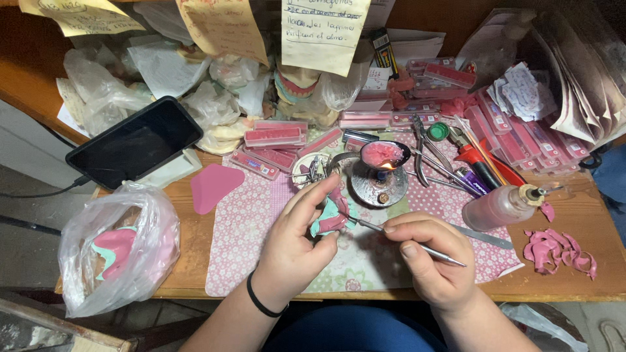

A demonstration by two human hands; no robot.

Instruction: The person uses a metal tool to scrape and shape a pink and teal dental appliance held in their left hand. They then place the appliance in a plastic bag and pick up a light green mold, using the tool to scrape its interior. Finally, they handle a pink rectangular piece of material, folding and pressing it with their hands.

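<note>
My left hand [297, 238] holds a small dental model [328, 218] of green plaster with pink wax, gripped between thumb and fingers above a patterned mat [244, 221]. My right hand [430, 251] grips a thin metal instrument [435, 251] like a pen; its tip touches the pink wax on the model. Just behind the model, a small burner [378, 186] with a lit flame heats a spoon of melted pink wax [383, 154]. A black band sits on my left wrist.
A dark tablet [134, 142] leans at the left. A plastic bag [117, 251] with a pink and green model lies at the left edge. Pink wax scraps [561, 248], a squeeze bottle [502, 206], pliers [424, 146], several pink tooth cards [274, 137] and paper notes crowd the desk.
</note>
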